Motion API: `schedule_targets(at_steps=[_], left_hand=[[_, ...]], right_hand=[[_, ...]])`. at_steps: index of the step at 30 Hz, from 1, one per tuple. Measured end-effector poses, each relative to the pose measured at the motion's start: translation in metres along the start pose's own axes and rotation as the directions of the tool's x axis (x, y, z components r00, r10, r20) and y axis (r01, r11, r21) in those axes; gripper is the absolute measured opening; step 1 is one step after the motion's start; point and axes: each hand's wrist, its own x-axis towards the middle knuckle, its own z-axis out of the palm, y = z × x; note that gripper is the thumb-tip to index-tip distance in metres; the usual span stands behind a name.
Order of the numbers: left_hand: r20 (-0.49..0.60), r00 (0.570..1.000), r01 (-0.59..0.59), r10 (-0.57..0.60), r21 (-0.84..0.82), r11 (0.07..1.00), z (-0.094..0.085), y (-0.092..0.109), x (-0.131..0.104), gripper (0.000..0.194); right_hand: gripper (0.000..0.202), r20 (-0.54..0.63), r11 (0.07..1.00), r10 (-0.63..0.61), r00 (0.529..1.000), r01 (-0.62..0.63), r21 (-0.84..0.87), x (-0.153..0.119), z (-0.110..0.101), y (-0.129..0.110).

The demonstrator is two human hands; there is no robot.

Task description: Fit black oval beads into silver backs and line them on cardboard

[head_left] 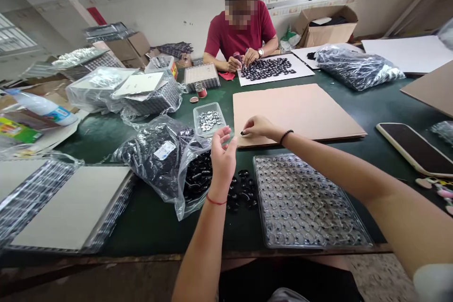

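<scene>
My right hand (261, 128) is at the near left corner of a flat brown cardboard sheet (293, 106). Its fingertips pinch a small shiny black piece (242, 133), too small to name further. My left hand (223, 153) is raised with fingers apart and nothing visible in it. Just beyond it is a clear plastic tub (197, 120) holding round silvery pieces (209, 120). Beside my left wrist, an open plastic bag (180, 193) holds many glossy black pieces (198, 177). More loose black pieces (244, 188) lie on the table, partly hidden by my left hand and forearm.
A clear moulded tray (304, 203) lies at the front, below my right forearm. A phone (417, 148) lies at right. Bagged trays with pale boards (74, 207) stand at left. Across the green table (155, 245), a co-worker (242, 28) handles black pieces on a white board (300, 73).
</scene>
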Motion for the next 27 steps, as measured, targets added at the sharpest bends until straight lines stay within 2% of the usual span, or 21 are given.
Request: schedule_targets(at_steps=[10,16,20,27], left_hand=[[-0.024,1.000,-0.003,0.002,-0.043,0.999,-0.008,0.002,0.004,0.028],[-0.022,1.000,0.012,-0.016,-0.163,0.987,-0.009,0.005,0.002,0.028],[-0.023,1.000,0.007,-0.012,-0.195,0.981,-0.010,0.006,0.002,0.028],[-0.021,1.000,0.012,-0.017,-0.203,0.979,-0.010,0.005,0.001,0.029]], right_hand=[[0.017,-0.084,0.981,0.018,0.996,-0.033,-0.189,-0.009,0.012,0.001],[0.026,-0.112,0.962,-0.070,0.991,0.038,-0.271,-0.018,0.013,0.000],[0.022,-0.098,0.939,-0.127,0.987,0.088,-0.333,-0.023,0.015,0.000],[0.022,-0.091,0.928,-0.141,0.986,0.100,-0.360,-0.022,0.015,0.003]])
